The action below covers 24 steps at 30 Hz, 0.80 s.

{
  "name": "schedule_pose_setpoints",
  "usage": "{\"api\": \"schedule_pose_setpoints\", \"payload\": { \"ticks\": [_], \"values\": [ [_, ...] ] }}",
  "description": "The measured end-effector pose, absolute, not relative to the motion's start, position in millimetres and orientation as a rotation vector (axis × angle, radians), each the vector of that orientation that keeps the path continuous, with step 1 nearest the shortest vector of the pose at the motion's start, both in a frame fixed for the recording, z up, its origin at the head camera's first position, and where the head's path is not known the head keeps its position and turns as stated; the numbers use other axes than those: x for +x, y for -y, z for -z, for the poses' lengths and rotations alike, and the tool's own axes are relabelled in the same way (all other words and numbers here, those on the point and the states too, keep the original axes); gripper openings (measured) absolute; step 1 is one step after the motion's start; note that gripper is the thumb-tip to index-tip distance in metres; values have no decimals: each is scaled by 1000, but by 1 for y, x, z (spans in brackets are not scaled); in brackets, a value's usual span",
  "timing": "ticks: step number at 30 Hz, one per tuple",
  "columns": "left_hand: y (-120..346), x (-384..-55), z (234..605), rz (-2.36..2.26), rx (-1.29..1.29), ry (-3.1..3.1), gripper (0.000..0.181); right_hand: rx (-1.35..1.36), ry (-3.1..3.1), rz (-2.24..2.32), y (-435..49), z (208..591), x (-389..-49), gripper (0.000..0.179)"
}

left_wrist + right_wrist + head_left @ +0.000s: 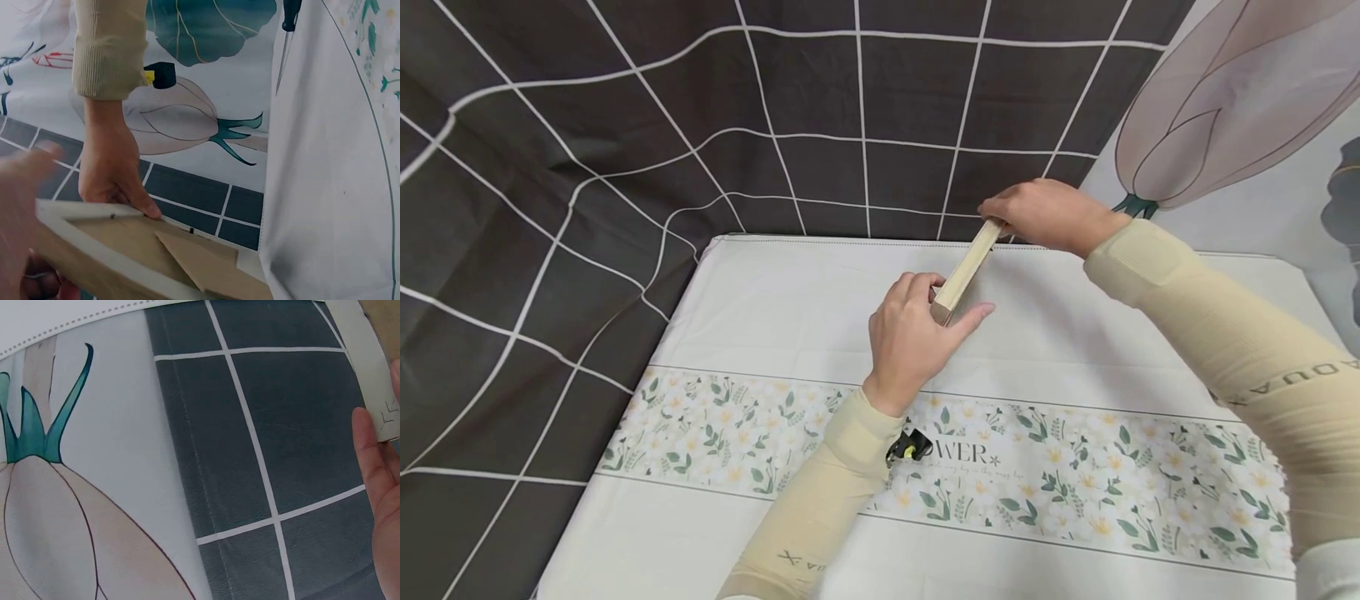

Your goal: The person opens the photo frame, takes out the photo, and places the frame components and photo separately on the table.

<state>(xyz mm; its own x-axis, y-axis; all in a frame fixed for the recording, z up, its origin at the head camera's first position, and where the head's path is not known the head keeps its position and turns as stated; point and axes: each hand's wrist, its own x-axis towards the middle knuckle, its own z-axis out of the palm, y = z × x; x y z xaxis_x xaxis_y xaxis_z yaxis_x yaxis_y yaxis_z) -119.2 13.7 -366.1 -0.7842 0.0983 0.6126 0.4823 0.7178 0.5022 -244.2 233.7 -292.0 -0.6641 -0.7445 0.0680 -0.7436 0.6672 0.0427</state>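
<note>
A pale wooden picture frame is held up on edge over the table. Its brown backing board shows in the left wrist view, with a slanting brown stand flap on it. My right hand grips the far end, thumb against the rim. Around the near end are the bent fingers of my left hand, its thumb stretched out away from the wood. In the right wrist view the right hand has fingers right at the frame's corner. The frame's front side is hidden.
The table wears a white cloth with a floral band. Dark gridded fabric hangs behind and at the left. A thin-shafted tool with a dark handle lies on the cloth in the left wrist view.
</note>
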Motion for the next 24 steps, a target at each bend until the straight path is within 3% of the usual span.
{"api": "schedule_pose_setpoints", "payload": {
  "ticks": [10, 18, 24],
  "values": [
    [4, -137, 379, 1198, -473, 2315, 85, 1237, 2785, -20, -239, 292, -243, 33],
    [18, -152, 388, 1402, -275, 2627, 69, 1250, 2671, -79, -244, 293, -240, 33],
    [22, -158, 395, 1695, -150, 2814, 69, 1242, 2642, -87, -245, 294, -238, 30]
  ]
}}
